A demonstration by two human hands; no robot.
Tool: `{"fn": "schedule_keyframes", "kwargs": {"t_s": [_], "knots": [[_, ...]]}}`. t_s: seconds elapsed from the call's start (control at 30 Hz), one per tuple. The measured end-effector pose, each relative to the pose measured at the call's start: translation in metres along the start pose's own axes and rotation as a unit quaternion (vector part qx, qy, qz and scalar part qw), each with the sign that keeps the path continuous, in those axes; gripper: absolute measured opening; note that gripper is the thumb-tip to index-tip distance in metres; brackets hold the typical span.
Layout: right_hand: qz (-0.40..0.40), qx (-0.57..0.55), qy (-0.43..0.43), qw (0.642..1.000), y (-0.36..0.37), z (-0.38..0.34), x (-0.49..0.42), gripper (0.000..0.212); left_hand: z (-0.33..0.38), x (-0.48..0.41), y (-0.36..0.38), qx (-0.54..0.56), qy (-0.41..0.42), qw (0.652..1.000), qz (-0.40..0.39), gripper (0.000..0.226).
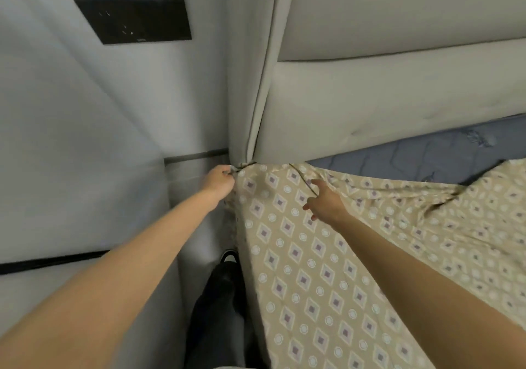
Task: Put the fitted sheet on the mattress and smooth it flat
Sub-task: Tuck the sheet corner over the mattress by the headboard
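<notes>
At the headboard (384, 104), the left hand (219, 181) pinches the patterned fitted sheet (313, 269) at the mattress (412, 155) corner; the right hand (324, 201) rests spread on it.

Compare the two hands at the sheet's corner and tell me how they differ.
Grip: the left hand curls its fingers around the gathered corner of the sheet; the right hand has its fingers spread and grips nothing. Place: the left hand is at the bed's side edge by the headboard; the right hand lies on top of the sheet, further in. Both reach toward the same corner.
</notes>
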State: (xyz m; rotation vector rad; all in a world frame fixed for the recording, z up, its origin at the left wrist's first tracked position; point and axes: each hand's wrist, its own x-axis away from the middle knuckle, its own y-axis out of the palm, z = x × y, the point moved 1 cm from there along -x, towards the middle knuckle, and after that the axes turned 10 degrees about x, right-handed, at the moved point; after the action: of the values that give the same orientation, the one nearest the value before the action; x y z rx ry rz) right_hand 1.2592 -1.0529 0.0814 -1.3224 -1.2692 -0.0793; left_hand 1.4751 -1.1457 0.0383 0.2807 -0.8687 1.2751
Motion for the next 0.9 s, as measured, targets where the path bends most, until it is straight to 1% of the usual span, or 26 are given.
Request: {"fn": "schedule_keyframes", "kwargs": {"t_s": [0.07,0.17,0.3,0.37,0.47,0.57,0.6,0.67,0.7,0.73,0.8,0.87,0.9], "knots": [[-0.012,-0.004,0.019,1.000,0.008,-0.013,-0.030,0.065,-0.006,-0.031,0.004,0.004,-0.012,1.000,-0.008,0.043],[-0.021,-0.041,0.045,0.998,0.023,-0.023,-0.074,0.069,-0.023,-0.072,0.016,-0.001,-0.021,1.000,-0.018,0.039],[-0.026,-0.091,0.083,0.992,0.049,-0.019,-0.132,0.077,-0.051,-0.119,0.038,-0.010,-0.040,0.998,-0.053,0.035],[-0.021,-0.122,0.087,0.988,0.053,-0.018,-0.148,0.077,-0.055,-0.130,0.043,-0.007,-0.042,0.997,-0.062,0.031],[-0.001,-0.176,0.110,0.978,0.069,-0.013,-0.184,0.064,-0.068,-0.161,0.051,-0.021,-0.034,0.998,-0.053,0.036],[0.021,-0.220,0.123,0.968,0.085,-0.007,-0.215,0.052,-0.079,-0.178,0.058,-0.021,-0.047,0.997,-0.050,0.040],[0.034,-0.225,0.123,0.966,0.089,-0.005,-0.224,0.047,-0.081,-0.181,0.060,-0.020,-0.047,0.997,-0.052,0.039],[0.082,-0.210,0.123,0.967,0.093,-0.001,-0.235,0.027,-0.086,-0.187,0.063,-0.017,-0.041,0.998,-0.052,0.036],[0.103,-0.192,0.122,0.968,0.094,0.000,-0.239,0.023,-0.090,-0.191,0.064,-0.005,-0.037,0.999,-0.039,0.034],[0.117,-0.180,0.117,0.970,0.095,0.002,-0.242,0.022,-0.091,-0.194,0.064,0.012,-0.028,0.999,-0.024,0.031],[0.112,-0.179,0.097,0.973,0.097,0.005,-0.247,0.023,-0.093,-0.197,0.065,0.022,0.005,1.000,0.007,0.024],[0.101,-0.203,0.081,0.971,0.098,0.007,-0.250,0.022,-0.091,-0.196,0.064,-0.008,0.047,0.999,0.026,0.014],[0.107,-0.217,0.077,0.967,0.098,0.009,-0.250,0.018,-0.090,-0.196,0.064,-0.035,0.067,0.997,0.033,0.010]]}}
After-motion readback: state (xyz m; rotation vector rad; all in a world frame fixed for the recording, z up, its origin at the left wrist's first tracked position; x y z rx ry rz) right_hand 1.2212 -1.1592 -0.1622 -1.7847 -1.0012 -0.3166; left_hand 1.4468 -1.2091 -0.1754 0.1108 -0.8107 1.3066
